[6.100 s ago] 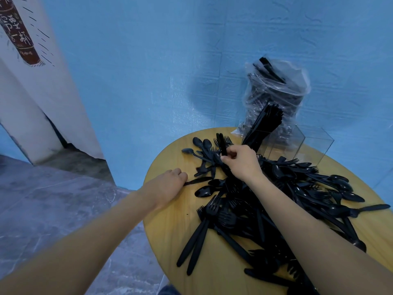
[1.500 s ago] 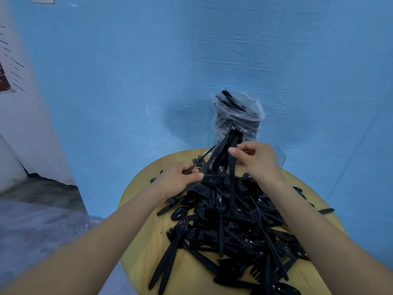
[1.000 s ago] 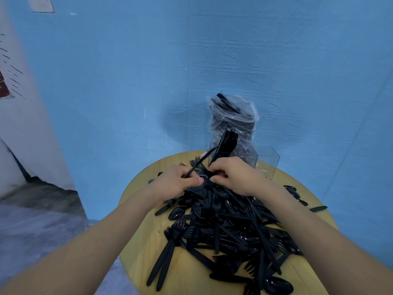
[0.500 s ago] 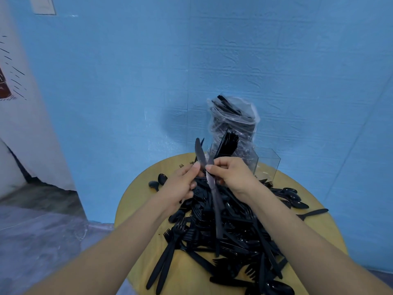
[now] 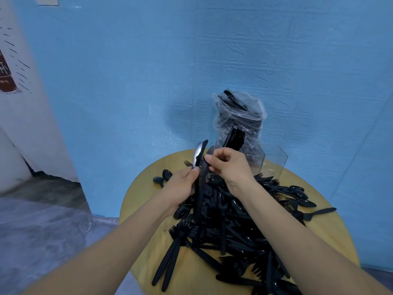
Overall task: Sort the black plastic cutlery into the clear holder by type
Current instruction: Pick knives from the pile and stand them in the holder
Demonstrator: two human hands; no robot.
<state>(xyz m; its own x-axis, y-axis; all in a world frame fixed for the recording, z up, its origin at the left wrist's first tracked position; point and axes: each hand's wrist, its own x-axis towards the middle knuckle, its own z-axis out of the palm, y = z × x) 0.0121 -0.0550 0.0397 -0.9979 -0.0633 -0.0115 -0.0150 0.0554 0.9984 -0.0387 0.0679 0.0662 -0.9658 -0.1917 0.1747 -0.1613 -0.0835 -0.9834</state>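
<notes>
Early in the sort, by the look of it. Only one bunch of cutlery standing in the left compartment of the clear holder at 1 o'clock; right compartment apparently bare. Most of the job left: big tangled heap of forks, spoons and knives across the round surface, plus a bagged batch behind the holder at 12 o'clock. Left hand curled around upright knives, blades up, above the heap's far edge; right hand pinching at the same bundle. Writing: dark red sign at 9 o'clock on the white wall, characters too blurred to read. No brands visible.
</notes>
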